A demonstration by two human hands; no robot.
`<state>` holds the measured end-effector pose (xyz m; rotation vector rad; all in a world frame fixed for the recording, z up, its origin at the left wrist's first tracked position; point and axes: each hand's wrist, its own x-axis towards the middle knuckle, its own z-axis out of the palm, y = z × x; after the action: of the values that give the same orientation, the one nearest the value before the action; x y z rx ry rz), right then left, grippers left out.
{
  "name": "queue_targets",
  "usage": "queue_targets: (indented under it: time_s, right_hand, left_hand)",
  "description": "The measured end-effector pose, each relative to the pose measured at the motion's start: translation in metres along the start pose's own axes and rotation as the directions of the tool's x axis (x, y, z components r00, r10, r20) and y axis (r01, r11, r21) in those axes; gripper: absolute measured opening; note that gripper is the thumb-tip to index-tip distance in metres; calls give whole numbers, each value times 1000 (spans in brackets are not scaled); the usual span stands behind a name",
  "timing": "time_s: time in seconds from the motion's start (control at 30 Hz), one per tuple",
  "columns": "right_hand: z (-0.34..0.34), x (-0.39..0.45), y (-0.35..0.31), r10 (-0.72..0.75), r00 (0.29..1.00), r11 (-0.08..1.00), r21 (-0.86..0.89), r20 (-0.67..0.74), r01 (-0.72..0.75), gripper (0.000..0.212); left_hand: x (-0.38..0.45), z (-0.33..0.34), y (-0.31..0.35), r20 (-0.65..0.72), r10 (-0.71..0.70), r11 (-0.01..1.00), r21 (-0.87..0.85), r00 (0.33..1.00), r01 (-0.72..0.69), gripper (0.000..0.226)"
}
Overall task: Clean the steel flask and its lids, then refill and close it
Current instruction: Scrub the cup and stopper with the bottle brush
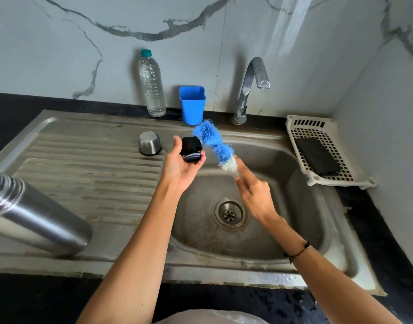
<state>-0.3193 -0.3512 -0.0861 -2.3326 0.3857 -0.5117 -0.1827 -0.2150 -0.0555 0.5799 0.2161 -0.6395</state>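
Note:
My left hand holds the black inner stopper lid over the left rim of the sink bowl. In my right hand is a blue and white bottle brush, gripped at its base, and its bristles lie against the stopper's right side. The steel flask stands on the draining board at the near left, open at the top. A steel cup lid sits upside down on the board, just left of my left hand.
A clear water bottle with a teal cap and a blue plastic cup stand at the back. The tap is off. A white basket holding a dark scrub pad sits at the right.

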Motion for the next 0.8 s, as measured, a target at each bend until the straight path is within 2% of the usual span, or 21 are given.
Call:
queue_targets:
  time_s: [0.13, 0.27, 0.37, 0.47, 0.53, 0.63, 0.7, 0.8]
  right_hand:
    - [4, -10, -6, -118, 993, 993, 13, -16, 118, 55]
    - [7, -6, 2, 12, 1000, 1000, -13, -17, -13, 59]
    - [1, -7, 0, -54, 995, 998, 23, -79, 56, 55]
    - [4, -9, -5, -135, 990, 991, -2, -47, 135, 54]
    - [7, -9, -2, -96, 995, 995, -29, -33, 95, 58]
    - [3, -4, 4, -27, 998, 1000, -4, -55, 27, 58]
    - [1, -5, 3, -73, 996, 997, 35, -57, 75, 54]
    - [5, -10, 2, -136, 990, 988, 66, -41, 138, 52]
  left_hand:
    - [0, 5, 2, 29, 23, 998, 59, 999, -25, 20]
    - [-4, 6, 0, 10, -29, 999, 22, 1000, 29, 38]
    - [-2, 6, 2, -19, -44, 999, 18, 999, 44, 38]
    - [0, 10, 2, -43, -32, 999, 30, 999, 33, 40]
    - [-1, 14, 1, -44, -59, 996, 60, 997, 61, 47]
    - [1, 11, -1, -20, -83, 996, 18, 996, 83, 53]
    - [3, 8, -1, 15, -46, 998, 38, 999, 45, 48]
    - [-1, 12, -4, 49, -9, 997, 76, 999, 5, 24]
